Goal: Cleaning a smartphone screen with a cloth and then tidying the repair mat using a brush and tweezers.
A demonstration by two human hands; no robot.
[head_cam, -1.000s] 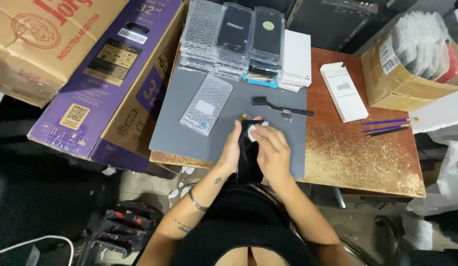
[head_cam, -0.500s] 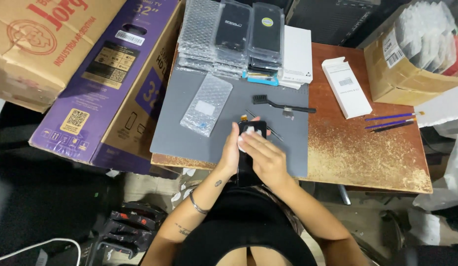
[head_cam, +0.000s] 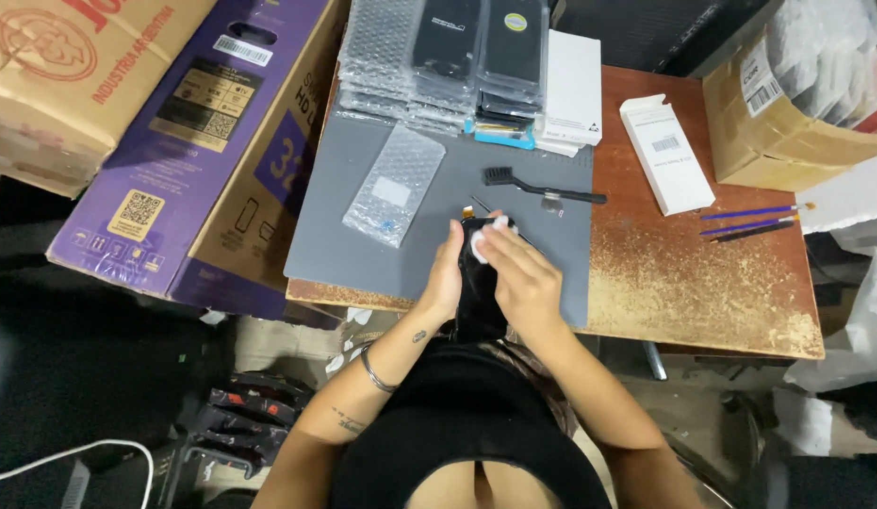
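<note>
Risk noted: black phone part [head_cam: 478, 287] gripped edgewise in left hand [head_cam: 446, 279], right hand [head_cam: 518, 273] fingers pinching white pad [head_cam: 480, 245]; hard wiping could slip it onto bench [head_cam: 688, 273].

The flat black device [head_cam: 478, 283] is mostly hidden between the left hand [head_cam: 446, 279] and right hand [head_cam: 518, 275]; the tan cardboard box [head_cam: 52, 85] at upper left is cut off by the frame's edge; the small metal bit [head_cam: 551, 205] beside the black brush [head_cam: 542, 188] is too small to tell.
</note>
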